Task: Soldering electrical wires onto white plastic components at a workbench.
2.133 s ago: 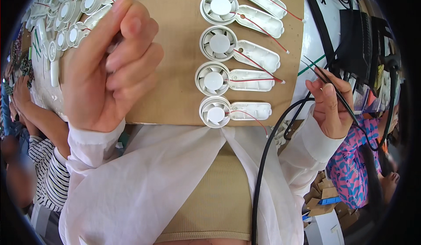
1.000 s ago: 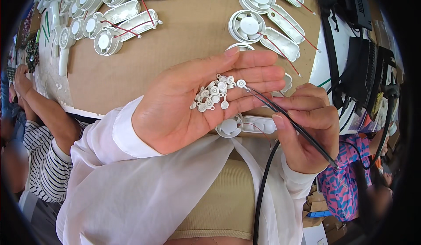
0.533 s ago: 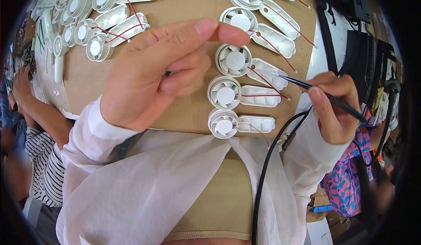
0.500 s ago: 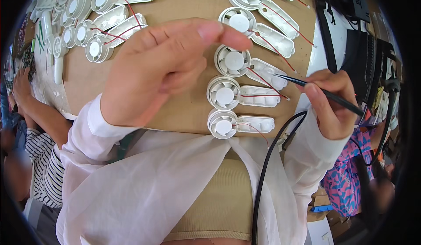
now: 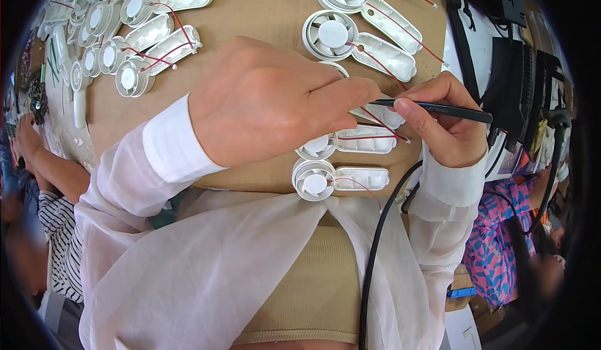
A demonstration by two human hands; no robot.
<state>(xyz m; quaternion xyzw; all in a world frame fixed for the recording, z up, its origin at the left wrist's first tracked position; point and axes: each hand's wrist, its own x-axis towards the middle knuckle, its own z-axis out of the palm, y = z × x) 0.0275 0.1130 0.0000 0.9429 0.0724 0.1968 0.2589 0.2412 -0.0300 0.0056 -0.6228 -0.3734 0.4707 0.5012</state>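
I have the black tweezers [image 5: 460, 111] nearly level above the bench [image 5: 250, 21], their tip end meeting the fingertips of the left hand [image 5: 269, 109]; what the tip touches is hidden from me. The right hand [image 5: 452, 131] pinches them between thumb and fingers. The left hand shows me its back, fingers folded in, so I cannot tell whether it holds anything. Just below the tweezers lies a white fan casing [image 5: 393, 118], its round end mostly behind the left hand. It belongs to a column of open white casings [image 5: 330, 35], handles pointing right, with red wires trailing across them. Over to my left, more fan pieces [image 5: 130, 77] lie crowded together. Beyond them I see another person's forearm [image 5: 53, 165] and striped top [image 5: 66, 243].
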